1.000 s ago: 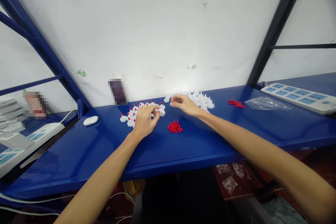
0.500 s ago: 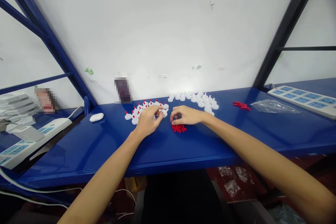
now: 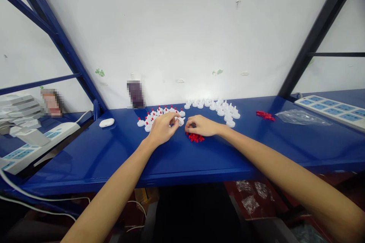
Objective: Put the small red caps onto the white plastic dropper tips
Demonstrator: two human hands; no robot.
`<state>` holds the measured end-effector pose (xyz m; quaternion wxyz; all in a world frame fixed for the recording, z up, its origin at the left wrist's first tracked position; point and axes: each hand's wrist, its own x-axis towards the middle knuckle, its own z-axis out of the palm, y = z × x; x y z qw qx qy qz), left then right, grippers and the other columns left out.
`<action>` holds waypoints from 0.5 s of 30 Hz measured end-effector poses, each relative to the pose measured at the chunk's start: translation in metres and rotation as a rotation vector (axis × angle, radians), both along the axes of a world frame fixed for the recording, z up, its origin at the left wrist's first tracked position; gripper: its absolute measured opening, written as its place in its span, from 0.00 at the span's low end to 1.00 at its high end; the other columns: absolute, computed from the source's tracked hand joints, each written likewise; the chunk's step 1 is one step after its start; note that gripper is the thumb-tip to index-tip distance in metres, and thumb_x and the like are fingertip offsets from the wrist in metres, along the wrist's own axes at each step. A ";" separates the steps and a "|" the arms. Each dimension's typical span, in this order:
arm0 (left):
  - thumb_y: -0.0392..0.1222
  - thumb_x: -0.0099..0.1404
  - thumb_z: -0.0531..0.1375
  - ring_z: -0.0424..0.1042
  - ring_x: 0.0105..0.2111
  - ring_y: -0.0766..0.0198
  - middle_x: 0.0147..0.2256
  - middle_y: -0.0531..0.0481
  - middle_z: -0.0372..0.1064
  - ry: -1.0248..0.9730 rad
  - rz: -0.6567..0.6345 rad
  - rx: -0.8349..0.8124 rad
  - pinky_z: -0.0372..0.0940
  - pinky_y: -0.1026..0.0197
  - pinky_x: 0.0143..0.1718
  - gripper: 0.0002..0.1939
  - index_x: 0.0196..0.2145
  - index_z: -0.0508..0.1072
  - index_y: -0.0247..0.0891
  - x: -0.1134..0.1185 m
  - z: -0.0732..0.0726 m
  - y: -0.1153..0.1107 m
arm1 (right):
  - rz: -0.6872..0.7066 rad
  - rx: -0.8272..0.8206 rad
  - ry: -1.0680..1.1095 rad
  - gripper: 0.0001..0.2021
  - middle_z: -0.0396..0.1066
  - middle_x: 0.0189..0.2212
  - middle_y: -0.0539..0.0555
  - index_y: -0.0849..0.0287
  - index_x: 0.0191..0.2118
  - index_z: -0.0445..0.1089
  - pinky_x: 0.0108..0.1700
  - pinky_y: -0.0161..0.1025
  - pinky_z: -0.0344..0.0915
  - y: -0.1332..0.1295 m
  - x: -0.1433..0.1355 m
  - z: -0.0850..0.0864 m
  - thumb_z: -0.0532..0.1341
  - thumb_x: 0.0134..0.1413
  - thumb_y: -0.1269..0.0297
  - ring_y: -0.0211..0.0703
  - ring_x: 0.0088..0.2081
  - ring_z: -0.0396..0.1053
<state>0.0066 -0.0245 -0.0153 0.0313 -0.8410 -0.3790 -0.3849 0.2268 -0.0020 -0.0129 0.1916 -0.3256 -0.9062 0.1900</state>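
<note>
My left hand (image 3: 164,129) is closed in a pinch on a white nozzle cap (image 3: 180,121), a round base with a thin spout. It is held on its side, spout toward my right hand. My right hand (image 3: 201,125) has its fingertips pinched at the left edge of a pile of small red caps (image 3: 196,138); a bit of red shows right at the fingertips. Beyond my left hand stand several white nozzle caps with red tips (image 3: 148,128), partly hidden by that hand. Behind and right of my right hand stand several white nozzle caps without red tips (image 3: 220,112).
A second heap of red pieces (image 3: 265,115) lies on the blue table (image 3: 176,163) at right, beside a clear plastic bag (image 3: 299,117). A white earbud case (image 3: 106,122) is at left. Power strips (image 3: 336,109) flank the table. A blurred dark object (image 3: 136,94) leans on the wall.
The view has shifted slightly. My right hand's fingertips have drawn a little to the pile's left edge; the white nozzle cap in my left hand has turned its spout toward the right.
</note>
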 end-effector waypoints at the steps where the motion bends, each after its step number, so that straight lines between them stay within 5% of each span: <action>1: 0.37 0.66 0.55 0.70 0.28 0.64 0.29 0.51 0.72 -0.004 0.000 0.006 0.65 0.61 0.34 0.10 0.43 0.74 0.38 0.000 0.000 0.000 | -0.014 0.017 0.007 0.10 0.74 0.32 0.53 0.60 0.34 0.79 0.37 0.37 0.61 0.001 0.000 -0.001 0.59 0.58 0.66 0.40 0.32 0.67; 15: 0.36 0.65 0.56 0.70 0.28 0.65 0.28 0.53 0.71 0.007 -0.012 0.015 0.64 0.62 0.34 0.10 0.43 0.74 0.38 -0.005 -0.002 0.004 | 0.011 -0.026 0.034 0.08 0.73 0.30 0.52 0.60 0.35 0.78 0.36 0.35 0.61 -0.003 0.001 0.001 0.60 0.55 0.68 0.38 0.31 0.66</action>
